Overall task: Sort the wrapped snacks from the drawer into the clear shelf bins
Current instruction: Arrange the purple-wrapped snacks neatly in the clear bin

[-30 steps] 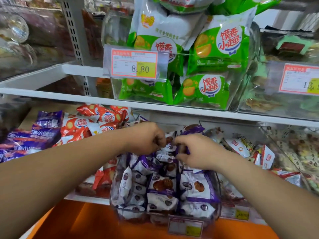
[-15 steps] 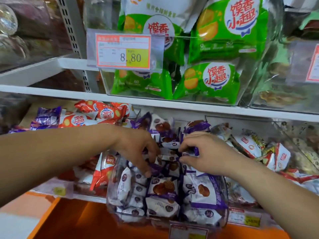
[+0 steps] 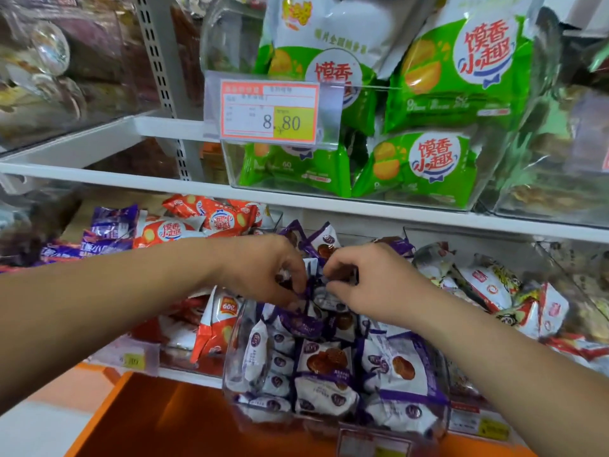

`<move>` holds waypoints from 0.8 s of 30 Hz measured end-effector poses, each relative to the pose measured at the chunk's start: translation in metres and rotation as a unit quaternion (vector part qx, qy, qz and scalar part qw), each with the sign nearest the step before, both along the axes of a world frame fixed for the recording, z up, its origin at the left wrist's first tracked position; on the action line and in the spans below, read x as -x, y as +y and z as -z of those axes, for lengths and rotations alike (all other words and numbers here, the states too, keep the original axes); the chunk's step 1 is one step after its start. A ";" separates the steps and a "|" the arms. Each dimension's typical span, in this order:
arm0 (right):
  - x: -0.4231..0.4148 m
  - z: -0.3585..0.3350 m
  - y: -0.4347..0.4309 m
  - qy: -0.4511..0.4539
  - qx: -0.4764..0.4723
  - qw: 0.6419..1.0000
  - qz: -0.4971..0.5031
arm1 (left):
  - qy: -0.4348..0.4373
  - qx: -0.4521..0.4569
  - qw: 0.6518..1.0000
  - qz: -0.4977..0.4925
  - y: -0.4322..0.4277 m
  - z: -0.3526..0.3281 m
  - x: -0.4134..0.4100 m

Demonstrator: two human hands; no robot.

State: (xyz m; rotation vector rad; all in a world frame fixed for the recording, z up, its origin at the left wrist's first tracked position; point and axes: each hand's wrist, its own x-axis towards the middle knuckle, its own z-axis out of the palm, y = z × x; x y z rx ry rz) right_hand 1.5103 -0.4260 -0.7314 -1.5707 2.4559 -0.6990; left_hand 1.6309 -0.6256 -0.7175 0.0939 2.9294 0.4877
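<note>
Bin (image 3: 235,357) holds purple-white snacks (image 3: 324,361), piled high. On top, left hand (image 3: 263,268) pinches a purple wrapper (image 3: 308,290); right hand (image 3: 372,285), fingers curled, grips a packet (image 3: 339,273) just beside it.

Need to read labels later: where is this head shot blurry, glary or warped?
Head view: the 8.80 price tag is sharp; head view: glare washes the upper-left clear bin; head view: the shelf edge bows slightly from the wide lens; head view: the bottom price tag is smeared.

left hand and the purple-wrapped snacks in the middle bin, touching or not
Touching. The head view shows the left hand pinching the topmost of the purple-wrapped snacks.
</note>
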 end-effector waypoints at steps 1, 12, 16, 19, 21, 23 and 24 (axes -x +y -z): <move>-0.005 0.001 -0.004 -0.012 -0.031 0.999 -0.010 | -0.020 0.032 0.999 -0.005 -0.001 0.001 -0.004; -0.028 0.010 -0.012 -0.088 -0.071 0.993 0.009 | 0.093 -0.114 0.985 -0.094 -0.003 0.007 -0.024; -0.022 0.002 -0.006 -0.206 -0.011 0.979 0.009 | 0.090 -0.193 0.970 -0.119 -0.006 0.003 -0.036; -0.020 -0.001 -0.001 -0.285 0.015 0.958 0.012 | 0.069 -0.198 0.969 -0.133 -0.004 -0.001 -0.040; -0.019 0.000 0.001 -0.307 0.047 0.950 0.023 | 0.035 -0.215 0.968 -0.124 0.000 -0.005 -0.040; -0.016 0.001 0.003 -0.312 0.066 0.947 0.040 | 0.029 -0.263 0.954 -0.138 0.010 -0.008 -0.037; -0.016 0.001 0.003 -0.321 0.074 0.943 0.043 | 0.036 -0.284 0.947 -0.148 0.015 -0.008 -0.035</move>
